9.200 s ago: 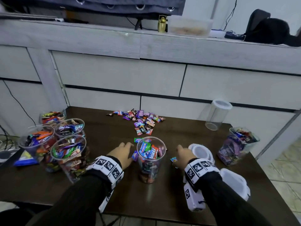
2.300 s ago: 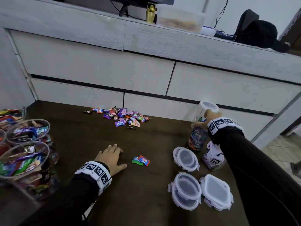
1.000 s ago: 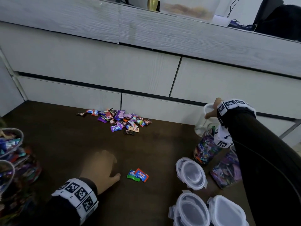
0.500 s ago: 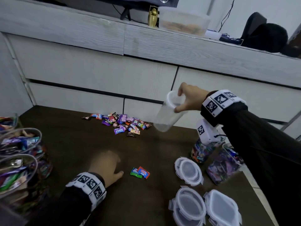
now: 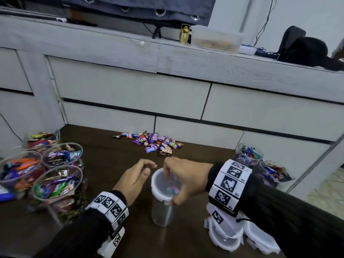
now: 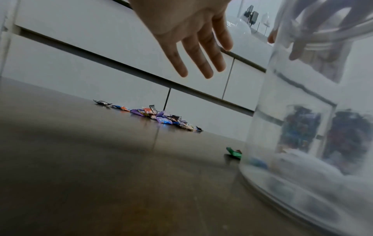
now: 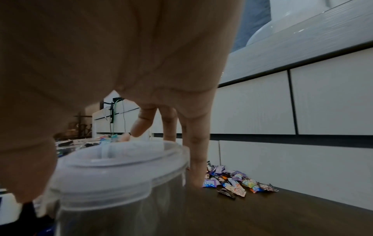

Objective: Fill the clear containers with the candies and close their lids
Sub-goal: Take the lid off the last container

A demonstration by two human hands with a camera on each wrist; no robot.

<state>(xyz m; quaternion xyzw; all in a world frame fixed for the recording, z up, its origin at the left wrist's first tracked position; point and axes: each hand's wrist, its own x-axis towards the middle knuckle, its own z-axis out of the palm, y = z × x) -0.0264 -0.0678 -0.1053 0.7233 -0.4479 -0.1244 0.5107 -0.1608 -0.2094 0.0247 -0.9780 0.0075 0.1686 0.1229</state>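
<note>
An empty clear container [image 5: 163,211] with a white rim stands upright on the brown table [image 5: 115,164], front centre. My right hand [image 5: 172,185] grips its rim from above, fingers on the far side and thumb on the near side; the right wrist view shows those fingers [image 7: 194,153] over the rim of the container [image 7: 121,175]. My left hand [image 5: 147,168] hovers open just left of the rim, fingers straight [image 6: 201,63]. A pile of wrapped candies [image 5: 152,142] lies farther back. A green candy [image 6: 234,153] lies right behind the container [image 6: 302,127].
Several open containers full of candies [image 5: 55,183] crowd the table's left edge. Two filled ones [image 5: 249,155] stand at the right edge. White-rimmed lids [image 5: 225,237] are stacked at the front right under my right forearm. Grey drawers back the table.
My right hand carried the empty container from the back right through the air and brought it down at the front centre. My left hand rose off the table to beside the rim.
</note>
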